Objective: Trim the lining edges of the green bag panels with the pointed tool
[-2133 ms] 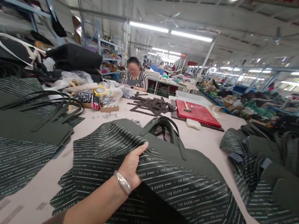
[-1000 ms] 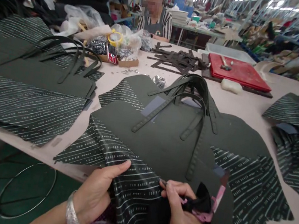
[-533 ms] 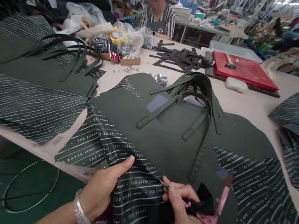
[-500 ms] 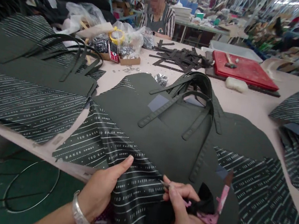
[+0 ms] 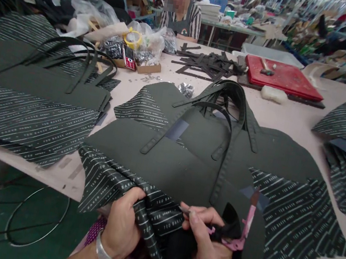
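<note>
A dark bag panel (image 5: 160, 167) with straps and a printed striped lower part lies on the pink table, its near edge hanging toward me. My left hand (image 5: 123, 226) is closed on the striped fabric (image 5: 99, 179) at that edge. To the right, my right hand (image 5: 210, 245) holds a pink-handled cutting tool (image 5: 236, 244), its small metal tip between thumb and finger at the fabric's edge. Dark handles (image 5: 229, 107) arch over the panel. More panels (image 5: 290, 218) lie beneath and to the right.
Another stack of striped panels (image 5: 30, 120) is at the left. Farther back are plastic bags (image 5: 147, 44), dark strips (image 5: 209, 63), a red board (image 5: 282, 79) with a hammer (image 5: 267, 69), and a white block (image 5: 273, 94). A person (image 5: 180, 17) sits across the table.
The top panel has shifted left and toward me, uncovering a striped area behind it. My left hand has closed on the bunched fabric. My right hand has moved slightly left, still holding the tool.
</note>
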The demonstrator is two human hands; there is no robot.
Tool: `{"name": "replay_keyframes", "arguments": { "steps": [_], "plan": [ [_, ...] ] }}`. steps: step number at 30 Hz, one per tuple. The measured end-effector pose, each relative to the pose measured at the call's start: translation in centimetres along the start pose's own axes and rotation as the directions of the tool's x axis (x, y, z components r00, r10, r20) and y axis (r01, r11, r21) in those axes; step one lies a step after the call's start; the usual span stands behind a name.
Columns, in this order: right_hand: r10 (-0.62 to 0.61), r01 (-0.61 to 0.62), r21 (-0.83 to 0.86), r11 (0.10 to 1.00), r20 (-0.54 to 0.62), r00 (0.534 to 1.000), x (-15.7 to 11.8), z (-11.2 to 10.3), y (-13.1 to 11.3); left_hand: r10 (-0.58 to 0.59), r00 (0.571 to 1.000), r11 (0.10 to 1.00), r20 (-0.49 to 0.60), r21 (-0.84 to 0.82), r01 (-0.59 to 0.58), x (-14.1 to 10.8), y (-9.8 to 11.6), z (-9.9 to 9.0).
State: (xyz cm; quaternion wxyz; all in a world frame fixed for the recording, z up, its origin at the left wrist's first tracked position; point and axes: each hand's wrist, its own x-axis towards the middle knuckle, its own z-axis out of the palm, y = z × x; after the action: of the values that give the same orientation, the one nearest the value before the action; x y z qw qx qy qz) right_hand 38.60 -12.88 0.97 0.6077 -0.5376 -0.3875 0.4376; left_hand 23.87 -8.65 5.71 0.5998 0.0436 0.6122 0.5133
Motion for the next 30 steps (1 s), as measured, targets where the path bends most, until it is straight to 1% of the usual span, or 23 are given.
{"name": "replay_keyframes", "arguments": {
  "steps": [3,5,9,13,15,18,21,23,27,30],
  "plan": [
    [-0.031,0.031,-0.032,0.999,-0.001,1.000,0.1,0.3,-0.4,-0.150,0.981,0.988,0.119,-0.014,0.153,-0.2,0.8,0.0],
    [-0.057,0.057,-0.039,0.998,0.002,0.998,0.2,0.4,-0.7,-0.213,0.960,0.976,0.182,-0.003,0.217,-0.1,1.3,0.2],
    [-0.065,0.065,-0.050,0.997,-0.002,0.998,0.3,0.5,-0.9,-0.258,0.948,0.966,0.184,0.074,0.249,0.4,1.6,0.6],
    [-0.065,0.063,-0.040,0.997,-0.036,0.997,0.0,1.0,-0.9,-0.326,0.907,0.945,0.265,0.118,0.305,0.1,1.0,-0.4],
    [-0.084,0.084,-0.051,0.995,-0.015,0.996,-0.3,1.5,-1.0,-0.345,0.902,0.938,0.258,0.113,0.327,-0.3,0.6,-1.1],
    [-0.158,0.158,-0.152,0.976,0.009,0.987,-0.6,2.3,-1.0,-0.370,0.901,0.929,0.227,0.087,0.359,-0.9,0.3,-1.7],
    [-0.217,0.210,-0.245,0.946,0.001,0.976,-1.0,2.6,-0.8,-0.396,0.883,0.917,0.251,0.066,0.393,-1.3,0.4,-1.9],
    [-0.230,0.225,-0.277,0.934,0.013,0.973,-1.2,2.4,-0.6,-0.404,0.881,0.914,0.246,0.069,0.400,-1.5,0.6,-2.0],
    [-0.216,0.219,-0.296,0.930,0.043,0.976,-1.5,2.0,-0.2,-0.415,0.886,0.910,0.205,0.119,0.398,-1.6,0.8,-2.4],
    [-0.212,0.217,-0.277,0.936,0.047,0.976,-1.5,1.9,-0.3,-0.447,0.871,0.893,0.202,0.147,0.425,-1.7,0.8,-2.8]
  ]
}}
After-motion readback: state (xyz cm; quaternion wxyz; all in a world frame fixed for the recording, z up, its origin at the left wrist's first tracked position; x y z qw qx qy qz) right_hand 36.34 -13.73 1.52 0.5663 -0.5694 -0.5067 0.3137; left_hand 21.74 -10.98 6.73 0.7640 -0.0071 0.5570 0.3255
